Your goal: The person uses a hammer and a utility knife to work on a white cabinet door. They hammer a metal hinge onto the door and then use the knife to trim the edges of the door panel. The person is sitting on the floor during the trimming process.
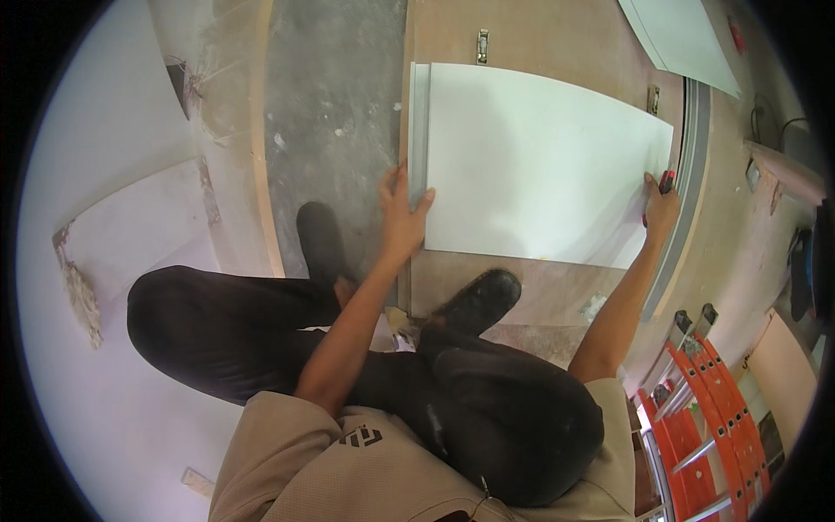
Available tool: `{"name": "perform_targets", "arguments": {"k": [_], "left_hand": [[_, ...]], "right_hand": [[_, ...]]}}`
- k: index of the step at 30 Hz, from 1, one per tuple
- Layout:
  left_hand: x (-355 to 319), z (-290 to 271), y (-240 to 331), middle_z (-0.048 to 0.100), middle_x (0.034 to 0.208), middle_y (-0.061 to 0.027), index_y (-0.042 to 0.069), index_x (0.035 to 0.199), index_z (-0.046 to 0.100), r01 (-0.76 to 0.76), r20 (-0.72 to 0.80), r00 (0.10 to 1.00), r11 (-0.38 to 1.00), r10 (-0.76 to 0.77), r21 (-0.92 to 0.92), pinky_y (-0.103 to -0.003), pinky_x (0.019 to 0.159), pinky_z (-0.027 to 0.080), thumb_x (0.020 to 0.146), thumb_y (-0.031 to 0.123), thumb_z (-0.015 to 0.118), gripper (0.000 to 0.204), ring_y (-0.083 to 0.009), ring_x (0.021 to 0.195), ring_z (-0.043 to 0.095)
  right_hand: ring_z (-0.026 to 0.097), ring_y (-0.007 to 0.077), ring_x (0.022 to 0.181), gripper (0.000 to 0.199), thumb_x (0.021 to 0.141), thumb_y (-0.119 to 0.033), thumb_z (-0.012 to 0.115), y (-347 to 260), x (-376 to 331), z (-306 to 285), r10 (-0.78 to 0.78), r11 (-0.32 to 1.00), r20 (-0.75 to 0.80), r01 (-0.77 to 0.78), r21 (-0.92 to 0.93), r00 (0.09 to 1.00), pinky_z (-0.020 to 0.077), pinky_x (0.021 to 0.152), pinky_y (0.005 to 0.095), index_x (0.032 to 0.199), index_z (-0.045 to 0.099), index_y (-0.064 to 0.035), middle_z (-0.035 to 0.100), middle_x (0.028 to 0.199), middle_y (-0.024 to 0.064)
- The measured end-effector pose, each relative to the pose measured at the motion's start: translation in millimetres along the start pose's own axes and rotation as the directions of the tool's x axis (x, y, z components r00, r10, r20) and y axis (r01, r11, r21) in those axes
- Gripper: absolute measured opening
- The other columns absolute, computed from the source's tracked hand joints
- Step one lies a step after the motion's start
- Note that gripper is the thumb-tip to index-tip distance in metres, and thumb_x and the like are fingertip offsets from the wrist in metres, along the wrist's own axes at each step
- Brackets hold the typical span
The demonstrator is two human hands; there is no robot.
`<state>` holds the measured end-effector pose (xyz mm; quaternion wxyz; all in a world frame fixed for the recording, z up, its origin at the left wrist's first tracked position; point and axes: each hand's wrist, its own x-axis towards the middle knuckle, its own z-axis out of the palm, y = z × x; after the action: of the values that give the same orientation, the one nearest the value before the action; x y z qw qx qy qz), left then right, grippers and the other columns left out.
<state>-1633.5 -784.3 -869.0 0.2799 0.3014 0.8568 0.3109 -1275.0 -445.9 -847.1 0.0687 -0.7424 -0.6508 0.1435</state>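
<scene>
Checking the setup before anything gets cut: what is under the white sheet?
The white sheet lies on a brown wooden board, which shows above and below it. Two metal hinges sit on the board near the sheet's far edge. Whatever lies beneath the sheet's middle is covered.

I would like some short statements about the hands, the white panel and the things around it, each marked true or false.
1. The left hand rests on the left edge of the white panel. True.
2. The right hand holds nothing. False: it grips a small red and black tool at the panel's right edge.
3. The panel lies flat on a brown board. True.
4. A blue ladder lies at the lower right. False: the ladder is orange.
5. Both black shoes stand on the white panel. False: neither touches it.
</scene>
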Motion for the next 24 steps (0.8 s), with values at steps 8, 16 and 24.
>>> {"name": "perform_targets", "arguments": {"k": [8, 16, 24], "left_hand": [[20, -24, 29, 0.057, 0.111, -0.0158, -0.001, 0.141, 0.058, 0.122, 0.145, 0.981, 0.991, -0.13, 0.06, -0.041, 0.084, 0.049, 0.097, 0.036, 0.07, 0.059, -0.0295, 0.094, 0.057], [76, -36, 20, 0.065, 0.105, -0.0151, 0.006, 0.144, 0.06, -0.105, 0.131, 0.988, 0.982, 0.084, 0.157, -0.036, 0.078, 0.055, 0.091, 0.037, 0.078, 0.064, -0.0235, 0.083, 0.065], [58, -27, 1, 0.066, 0.099, -0.0117, 0.011, 0.139, 0.066, -0.149, 0.061, 0.988, 0.974, 0.141, 0.17, -0.036, 0.076, 0.054, 0.093, 0.028, 0.075, 0.05, -0.0217, 0.082, 0.066]], "right_hand": [[0.069, 0.0412, 0.099, 0.05, 0.088, -0.035, 0.08, 6, -29, -5, -0.237, 0.971, -0.178, 0.239, -0.013, 0.955, 0.0521, 0.09, 0.0461, 0.121, 0.07, 0.001, 0.073, 0.102, 0.0215], [0.069, 0.0284, 0.093, 0.048, 0.078, -0.002, 0.079, -77, -273, 35, -0.661, 0.748, 0.407, 0.509, 0.427, 0.63, 0.0569, 0.079, 0.039, 0.123, 0.07, -0.015, 0.066, 0.109, 0.0083], [0.067, 0.0274, 0.094, 0.054, 0.078, -0.009, 0.077, -101, -280, 45, -0.699, 0.71, 0.387, 0.649, 0.273, 0.601, 0.0575, 0.072, 0.0389, 0.13, 0.065, -0.0154, 0.063, 0.113, 0.0073]]}}
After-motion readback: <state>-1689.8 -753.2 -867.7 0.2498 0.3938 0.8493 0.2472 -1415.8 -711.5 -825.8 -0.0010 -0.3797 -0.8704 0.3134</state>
